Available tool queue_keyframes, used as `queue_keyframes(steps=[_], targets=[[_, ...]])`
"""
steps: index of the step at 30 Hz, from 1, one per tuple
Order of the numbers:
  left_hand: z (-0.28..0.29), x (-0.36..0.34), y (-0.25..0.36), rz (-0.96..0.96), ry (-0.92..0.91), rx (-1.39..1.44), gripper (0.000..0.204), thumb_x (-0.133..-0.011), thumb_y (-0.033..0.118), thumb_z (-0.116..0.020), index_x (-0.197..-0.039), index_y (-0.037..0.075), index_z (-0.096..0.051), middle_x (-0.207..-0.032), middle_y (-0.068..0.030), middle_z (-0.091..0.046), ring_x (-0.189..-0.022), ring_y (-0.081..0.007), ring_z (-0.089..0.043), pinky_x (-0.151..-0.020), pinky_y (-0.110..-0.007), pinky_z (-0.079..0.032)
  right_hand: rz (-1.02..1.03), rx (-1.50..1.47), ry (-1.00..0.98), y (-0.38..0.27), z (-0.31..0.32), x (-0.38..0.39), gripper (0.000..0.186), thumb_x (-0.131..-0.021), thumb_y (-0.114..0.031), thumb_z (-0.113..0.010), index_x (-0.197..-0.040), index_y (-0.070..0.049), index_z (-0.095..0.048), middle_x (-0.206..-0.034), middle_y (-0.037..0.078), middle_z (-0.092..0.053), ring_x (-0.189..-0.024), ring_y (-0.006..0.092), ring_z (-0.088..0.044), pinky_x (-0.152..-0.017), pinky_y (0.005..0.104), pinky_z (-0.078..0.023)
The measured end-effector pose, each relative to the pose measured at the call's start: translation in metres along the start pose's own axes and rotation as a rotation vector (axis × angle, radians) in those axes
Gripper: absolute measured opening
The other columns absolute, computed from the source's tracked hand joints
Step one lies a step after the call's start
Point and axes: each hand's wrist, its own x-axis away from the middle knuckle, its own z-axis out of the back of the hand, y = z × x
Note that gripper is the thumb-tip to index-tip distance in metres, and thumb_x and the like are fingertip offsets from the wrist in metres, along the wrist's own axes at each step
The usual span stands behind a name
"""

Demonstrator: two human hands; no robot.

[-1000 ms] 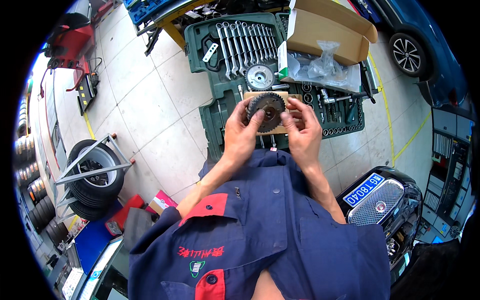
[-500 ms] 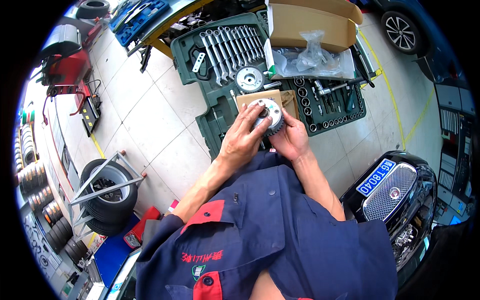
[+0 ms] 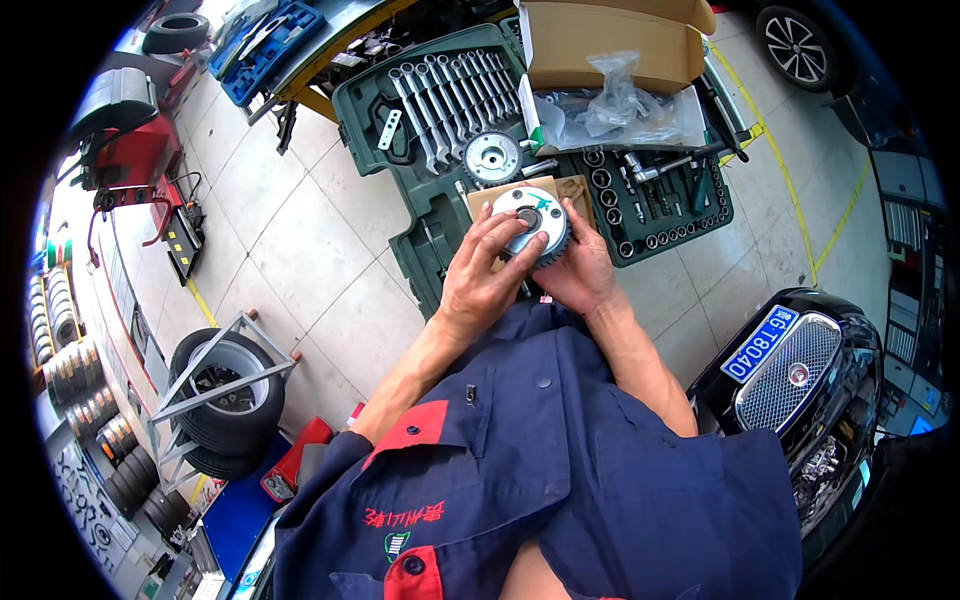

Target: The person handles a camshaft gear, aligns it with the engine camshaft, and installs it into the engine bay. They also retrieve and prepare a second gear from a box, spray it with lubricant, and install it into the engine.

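In front of my chest is a round silver camshaft timing gear point(image 3: 543, 203) with teeth round its rim, a central hole and a green mark on its face. My right hand point(image 3: 583, 268) is closed round its right side and underside. From the left, my left hand point(image 3: 485, 268) has its fingertips and thumb pressed on the face about the central hole. A second, similar gear point(image 3: 493, 158) lies on the green tool case point(image 3: 408, 205) just beyond. Under the held gear shows a brown cardboard piece point(image 3: 482, 200), partly hidden by my hands.
Combination wrenches point(image 3: 447, 105) fill the case's far left, and sockets point(image 3: 605, 190) its right side. An open cardboard box point(image 3: 610, 45) with clear plastic wrapping point(image 3: 610, 105) stands beyond. Tyres on a metal frame point(image 3: 225, 385) stand left; a black car point(image 3: 800, 370) is at right.
My left fingers have shifted on the gear's face, uncovering more of it and the green mark. The whole view has moved slightly.
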Motion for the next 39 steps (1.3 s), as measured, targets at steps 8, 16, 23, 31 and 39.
queue_keyframes(steps=[8, 16, 23, 31, 39], targets=[[-0.005, -0.005, 0.005, 0.448, 0.015, 0.359, 0.077, -0.069, 0.006, -0.085, -0.139, 0.006, -0.051, -0.138, -0.0189, -0.052, -0.124, -0.0357, -0.055, -0.102, -0.043, -0.051, 0.035, 0.172, 0.178, -0.004, 0.017, 0.001, 0.051, -0.109, -0.043, -0.038, -0.149, -0.012, -0.045, -0.132, 0.008, -0.059, -0.121, 0.0216, -0.057, -0.109, 0.0419, -0.044], [-0.01, -0.004, -0.003, 1.15, 0.332, 1.532, 0.039, -0.104, 0.028, -0.058, -0.127, -0.002, -0.059, -0.12, -0.0143, -0.067, -0.106, -0.0211, -0.068, -0.095, -0.04, -0.057, 0.504, 1.326, 0.441, 0.009, -0.031, 0.01, 0.044, -0.09, -0.005, -0.073, -0.132, -0.003, -0.059, -0.103, 0.007, -0.064, -0.083, 0.0127, -0.066, -0.073, 0.0271, -0.058], [-0.014, -0.001, -0.001, 1.169, 0.304, 1.466, 0.039, -0.104, 0.032, -0.057, -0.126, -0.001, -0.06, -0.121, -0.0147, -0.067, -0.109, -0.0229, -0.068, -0.093, -0.044, -0.058, 0.722, 1.87, 0.397, 0.009, -0.041, 0.007, 0.042, -0.079, -0.008, -0.082, -0.118, -0.007, -0.068, -0.104, 0.008, -0.064, -0.078, 0.018, -0.067, -0.069, 0.03, -0.057], [-0.009, -0.007, 0.004, 1.258, 0.316, 1.48, 0.037, -0.104, 0.032, -0.057, -0.123, 0.0, -0.062, -0.116, -0.0129, -0.07, -0.103, -0.0205, -0.07, -0.084, -0.04, -0.063, 0.711, 1.878, 0.283, -0.003, -0.035, 0.008, 0.031, -0.08, -0.012, -0.082, -0.109, -0.008, -0.073, -0.106, 0.008, -0.065, -0.084, 0.024, -0.068, -0.071, 0.0338, -0.057], [-0.006, -0.009, 0.009, 1.246, 0.322, 1.494, 0.036, -0.103, 0.03, -0.059, -0.117, -0.002, -0.065, -0.11, -0.0113, -0.071, -0.096, -0.0194, -0.071, -0.083, -0.037, -0.063, 0.787, 2.081, 0.216, -0.013, -0.048, 0.009, 0.027, -0.081, -0.016, -0.08, -0.107, -0.01, -0.074, -0.095, 0.007, -0.067, -0.083, 0.025, -0.068, -0.072, 0.0343, -0.057]])
